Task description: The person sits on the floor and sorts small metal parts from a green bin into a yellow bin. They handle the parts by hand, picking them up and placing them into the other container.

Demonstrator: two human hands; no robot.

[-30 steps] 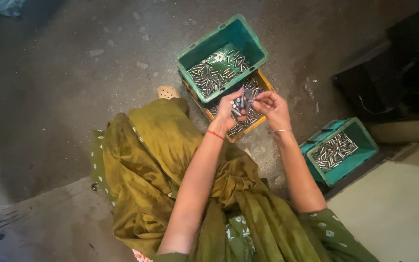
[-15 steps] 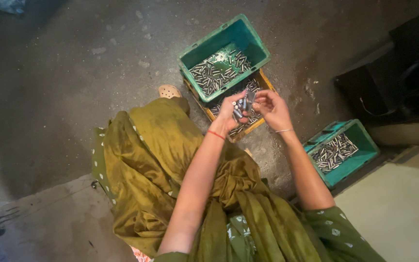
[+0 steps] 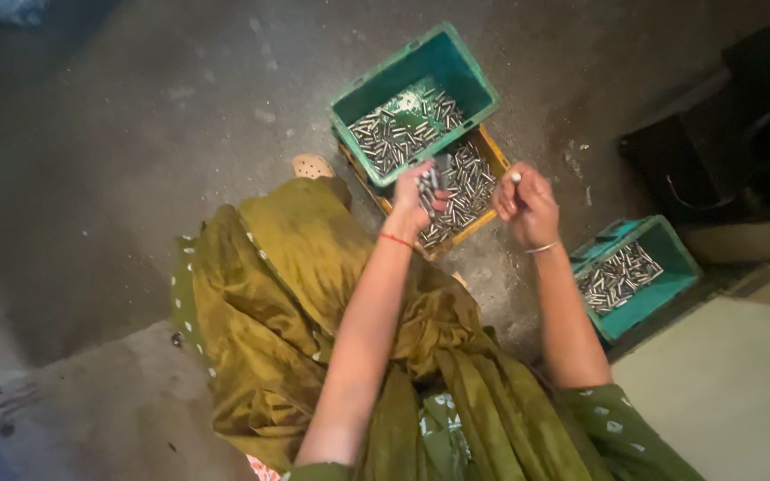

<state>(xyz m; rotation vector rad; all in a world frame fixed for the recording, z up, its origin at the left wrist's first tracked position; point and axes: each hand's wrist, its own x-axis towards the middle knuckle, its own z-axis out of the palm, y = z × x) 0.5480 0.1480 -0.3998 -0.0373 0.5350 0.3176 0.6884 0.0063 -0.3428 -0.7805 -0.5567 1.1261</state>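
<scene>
Sorting looks mid-way from my feed: left hand is clamped on a bunch of small metal pins over the yellow crate, right hand pinches one pin. Green crate and right-side crate each partly filled, plenty left.

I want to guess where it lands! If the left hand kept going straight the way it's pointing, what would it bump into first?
Probably the yellow crate of small metal pieces, lying just beyond the left hand, which holds a bundle of metal pieces. Height above it is unclear.
</scene>
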